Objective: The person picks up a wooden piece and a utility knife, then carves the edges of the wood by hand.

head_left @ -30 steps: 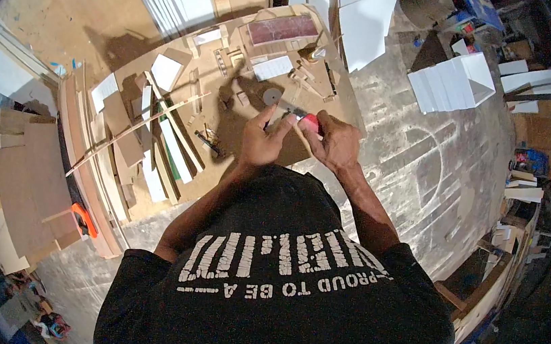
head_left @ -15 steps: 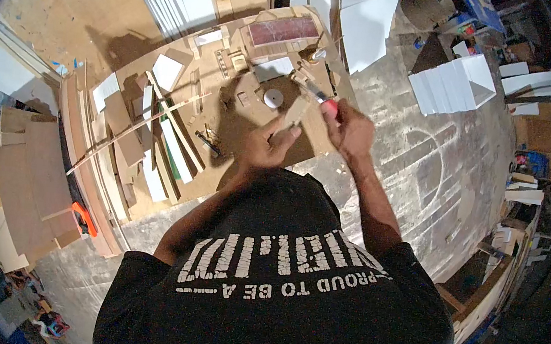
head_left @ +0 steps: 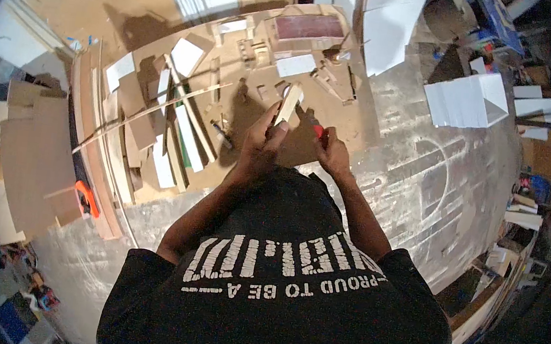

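Observation:
My left hand [head_left: 262,142] grips a pale wooden block [head_left: 288,105], its fingers and thumb closed on the lower end. The block points up and away from me over the table. Close by on the right, my right hand [head_left: 334,154] is wrapped round the red handle of a hand tool [head_left: 319,131]. Its dark front end points toward the block; whether the two touch I cannot tell, nor the tool's exact kind. Behind the block a white disc is mostly hidden on the wooden worktable [head_left: 356,123].
Wood strips and white offcuts [head_left: 184,134] are piled on the table's left. Farther back lie a maroon-topped block [head_left: 310,28], a white piece [head_left: 296,65] and small wooden parts [head_left: 331,85]. An orange-handled tool [head_left: 87,199] rests at left; a white box [head_left: 464,100] stands on the floor at right.
My right hand and the tool have drawn back toward me, lower beside the block. The block in my left hand is turned more upright and now covers most of the disc. The view has shifted slightly.

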Demonstrator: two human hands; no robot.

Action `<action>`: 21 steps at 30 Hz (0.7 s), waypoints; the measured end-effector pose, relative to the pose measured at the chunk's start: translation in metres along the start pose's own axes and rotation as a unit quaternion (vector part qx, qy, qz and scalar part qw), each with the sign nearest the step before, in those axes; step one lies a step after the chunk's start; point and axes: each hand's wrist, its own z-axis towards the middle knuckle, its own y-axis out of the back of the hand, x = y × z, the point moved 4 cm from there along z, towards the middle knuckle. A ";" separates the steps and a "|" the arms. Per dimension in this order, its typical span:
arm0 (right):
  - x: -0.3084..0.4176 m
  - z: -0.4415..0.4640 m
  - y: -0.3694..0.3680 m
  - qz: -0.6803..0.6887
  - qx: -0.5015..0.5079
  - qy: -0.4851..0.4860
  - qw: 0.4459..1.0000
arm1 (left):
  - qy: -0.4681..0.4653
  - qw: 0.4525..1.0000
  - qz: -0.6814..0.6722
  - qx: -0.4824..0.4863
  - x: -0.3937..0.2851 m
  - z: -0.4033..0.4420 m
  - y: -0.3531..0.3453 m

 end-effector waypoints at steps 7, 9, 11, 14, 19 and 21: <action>0.064 0.026 -0.049 -0.038 0.018 0.134 0.990 | 0.114 0.959 -0.258 0.019 0.071 -0.014 0.033; 0.064 0.036 -0.067 -0.096 0.005 0.147 0.984 | 0.158 0.951 -0.265 0.001 0.071 -0.022 0.044; 0.058 0.041 -0.077 -0.153 -0.026 0.171 0.973 | 0.153 0.952 -0.266 -0.002 0.071 -0.024 0.053; 0.091 0.026 -0.056 -0.210 -0.128 0.181 0.952 | 0.143 0.952 -0.271 0.001 0.071 -0.024 0.062; 0.132 0.016 -0.037 0.325 -0.024 0.038 0.945 | 0.117 0.957 -0.264 0.035 0.077 -0.021 0.075; 0.156 0.013 -0.036 0.522 0.035 0.021 0.852 | 0.115 0.945 -0.299 0.062 0.086 -0.018 0.071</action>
